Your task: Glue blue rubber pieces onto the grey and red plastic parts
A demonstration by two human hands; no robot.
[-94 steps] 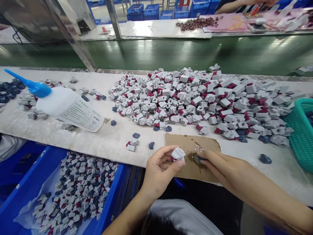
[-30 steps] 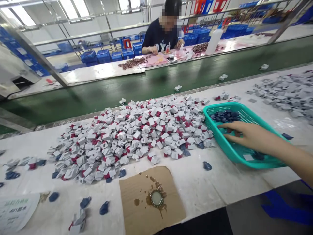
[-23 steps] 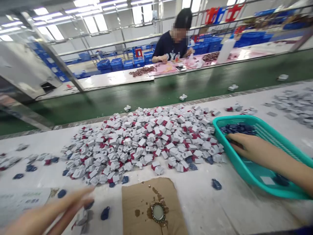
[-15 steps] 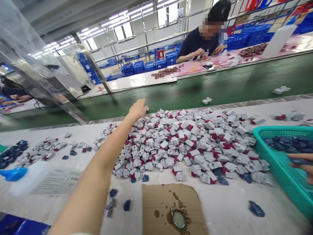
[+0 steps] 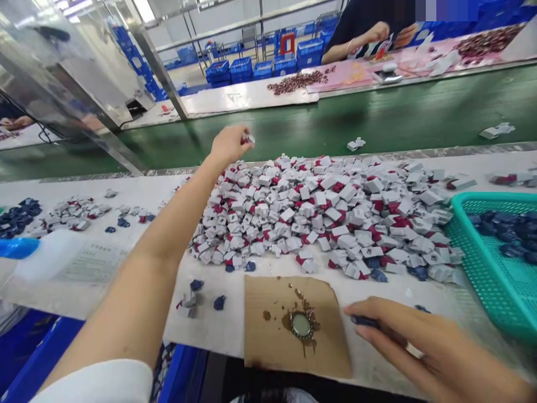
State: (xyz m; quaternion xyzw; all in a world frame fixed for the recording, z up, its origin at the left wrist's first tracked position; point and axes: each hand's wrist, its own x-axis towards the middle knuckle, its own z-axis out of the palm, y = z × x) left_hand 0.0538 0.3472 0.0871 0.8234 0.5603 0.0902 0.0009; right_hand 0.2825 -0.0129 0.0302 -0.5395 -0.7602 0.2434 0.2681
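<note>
Beside the cardboard sheet (image 5: 272, 347) shielding the bench (image 5: 218, 330) from brown adhesive (image 5: 286, 321), the right hand (image 5: 423, 347) pinches a dark blue part (image 5: 364, 321); farther, the left hand (image 5: 230, 145) pinches a white-and-red part (image 5: 250, 139) above the pile (image 5: 319, 207).

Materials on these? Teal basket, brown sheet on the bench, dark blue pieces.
The teal basket looks like moulded plastic: glossy, with an even lattice of holes. The brown sheet looks like matt cardboard, with ragged edges and dark stains soaked in. The dark blue pieces look like matt rubber or soft plastic, though they are too small to tell which.
</note>
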